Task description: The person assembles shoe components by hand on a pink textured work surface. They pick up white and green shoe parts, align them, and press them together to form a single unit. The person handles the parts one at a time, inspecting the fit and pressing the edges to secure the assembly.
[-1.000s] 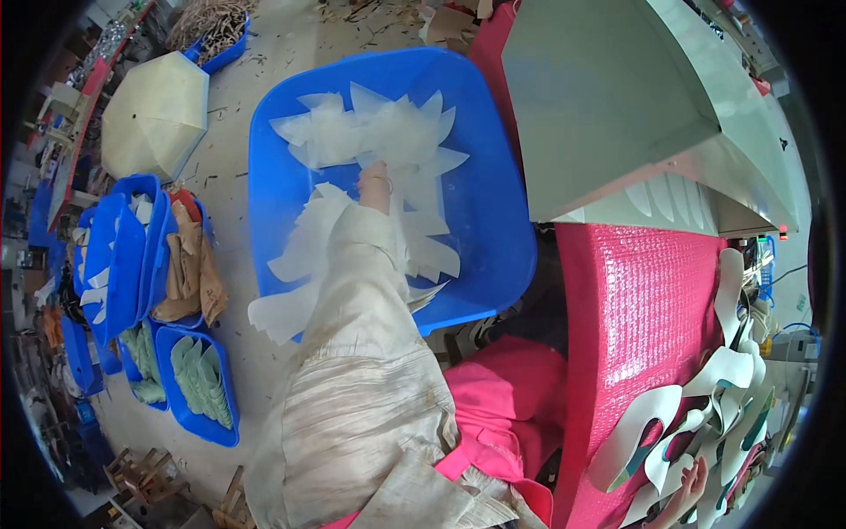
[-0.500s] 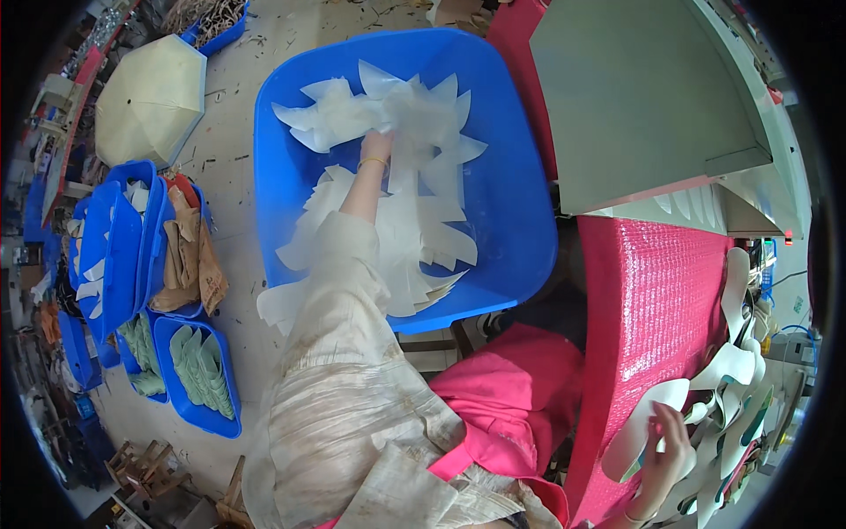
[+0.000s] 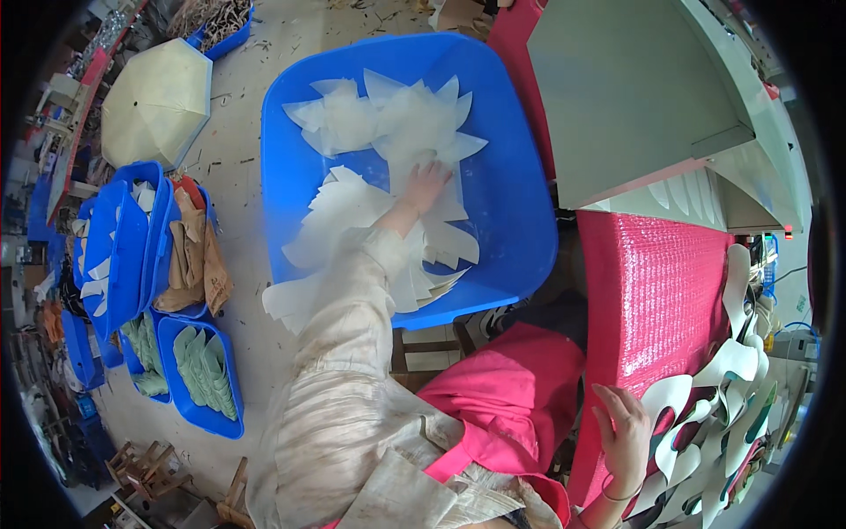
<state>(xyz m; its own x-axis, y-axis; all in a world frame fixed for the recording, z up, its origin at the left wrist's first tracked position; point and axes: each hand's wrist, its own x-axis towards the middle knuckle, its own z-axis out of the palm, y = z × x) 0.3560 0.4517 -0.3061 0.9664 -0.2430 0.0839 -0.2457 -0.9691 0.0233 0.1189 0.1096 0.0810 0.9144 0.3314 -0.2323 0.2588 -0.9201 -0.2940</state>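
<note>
1. Nearest are the person's pale, creased sleeve (image 3: pixel 348 331) and bright pink apron (image 3: pixel 520 379); the left forearm reaches up across the near rim of a large blue tub.
2. The right hand (image 3: pixel 626 436) is raised by the near edge of a pink-covered table, its fingers loosely curled and parted, with nothing visible in its grasp. A thin band circles the wrist.
3. Just beside that hand, white curved strips (image 3: pixel 731 361) lie overlapping on the table; whether it touches them cannot be told.
4. The left hand (image 3: pixel 427 185) lies over the white sheets (image 3: pixel 339 207) inside the tub, back upward, fingers slightly spread. Whether it has hold of a sheet cannot be told.
5. These sheets overlap in fanned piles within the blue tub (image 3: pixel 511 207); some have pointed, translucent tips, and a few stick out over the near left rim.
6. Right of the tub runs the pink table (image 3: pixel 656 291), its cover glossy and textured, with a grey-green metal housing (image 3: pixel 643 97) above its far part.
7. To the left, on the floor, a smaller blue bin (image 3: pixel 236 429) holds pale green pieces (image 3: pixel 204 375).
8. Beyond it, brown pieces (image 3: pixel 187 256) hang over other bins, and farther off stands an open cream umbrella (image 3: pixel 154 101).
</note>
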